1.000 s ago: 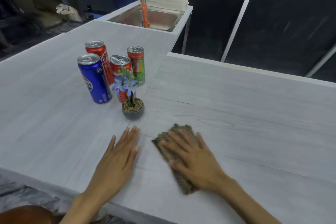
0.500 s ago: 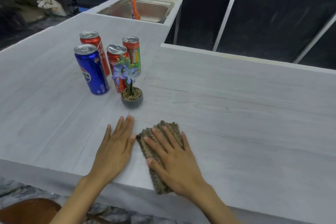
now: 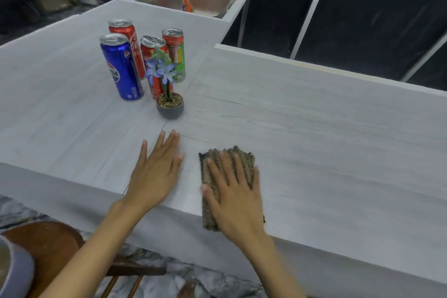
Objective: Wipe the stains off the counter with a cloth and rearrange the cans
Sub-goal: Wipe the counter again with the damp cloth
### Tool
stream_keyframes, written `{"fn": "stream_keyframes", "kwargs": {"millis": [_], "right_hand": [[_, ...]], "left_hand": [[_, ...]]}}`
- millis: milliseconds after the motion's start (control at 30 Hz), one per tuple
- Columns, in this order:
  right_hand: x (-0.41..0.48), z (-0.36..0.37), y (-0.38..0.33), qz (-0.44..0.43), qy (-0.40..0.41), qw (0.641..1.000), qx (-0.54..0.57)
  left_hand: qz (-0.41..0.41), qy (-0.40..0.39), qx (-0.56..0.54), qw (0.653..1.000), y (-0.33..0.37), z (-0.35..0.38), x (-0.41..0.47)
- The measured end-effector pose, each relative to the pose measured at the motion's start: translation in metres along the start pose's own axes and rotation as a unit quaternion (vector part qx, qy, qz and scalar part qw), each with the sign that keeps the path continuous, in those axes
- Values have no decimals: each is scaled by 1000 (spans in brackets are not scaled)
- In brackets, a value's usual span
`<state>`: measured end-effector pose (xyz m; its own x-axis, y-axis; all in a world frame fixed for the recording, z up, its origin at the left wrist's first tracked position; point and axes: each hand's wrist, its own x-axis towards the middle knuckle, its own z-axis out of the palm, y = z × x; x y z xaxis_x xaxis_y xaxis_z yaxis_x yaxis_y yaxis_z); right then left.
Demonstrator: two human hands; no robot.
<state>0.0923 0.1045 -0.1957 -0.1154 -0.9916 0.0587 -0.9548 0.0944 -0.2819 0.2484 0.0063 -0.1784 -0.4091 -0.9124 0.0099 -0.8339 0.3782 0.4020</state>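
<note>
Cloth [image 3: 238, 156] shifts right along the counter's [image 3: 314, 152] front edge, pressed under the straight-fingered right hand [image 3: 235, 201], left hand [image 3: 154, 172] flat; wiping continues.

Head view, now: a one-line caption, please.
Right hand presses a brown cloth on the pale counter; left hand rests flat beside it, four cans beyond.

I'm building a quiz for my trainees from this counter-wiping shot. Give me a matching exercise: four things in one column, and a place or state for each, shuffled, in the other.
Things
1. blue can
2. cloth
3. flower pot
4. left hand

Places or states
A. pressed under the right hand
B. flat on the counter, holding nothing
C. upright beside a red can
D. holds a blue flower

Pairs: 1-C, 2-A, 3-D, 4-B
</note>
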Motion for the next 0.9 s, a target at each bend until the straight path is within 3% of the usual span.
{"fn": "stream_keyframes", "kwargs": {"millis": [100, 233, 367, 700, 900], "right_hand": [[-36, -9, 34, -12, -15, 1000, -13], [-41, -43, 110, 147, 1, 989, -32], [-13, -42, 94, 241, 31, 970, -21], [60, 36, -106, 85, 34, 996, 24], [105, 58, -183, 60, 18, 997, 36]], "left_hand": [[5, 5, 5, 1000, -2, 2, -9], [2, 7, 1, 1000, -3, 5, -16], [5, 4, -1, 1000, -12, 0, -18], [19, 9, -34, 999, -76, -41, 10], [33, 35, -35, 998, -122, -70, 28]]}}
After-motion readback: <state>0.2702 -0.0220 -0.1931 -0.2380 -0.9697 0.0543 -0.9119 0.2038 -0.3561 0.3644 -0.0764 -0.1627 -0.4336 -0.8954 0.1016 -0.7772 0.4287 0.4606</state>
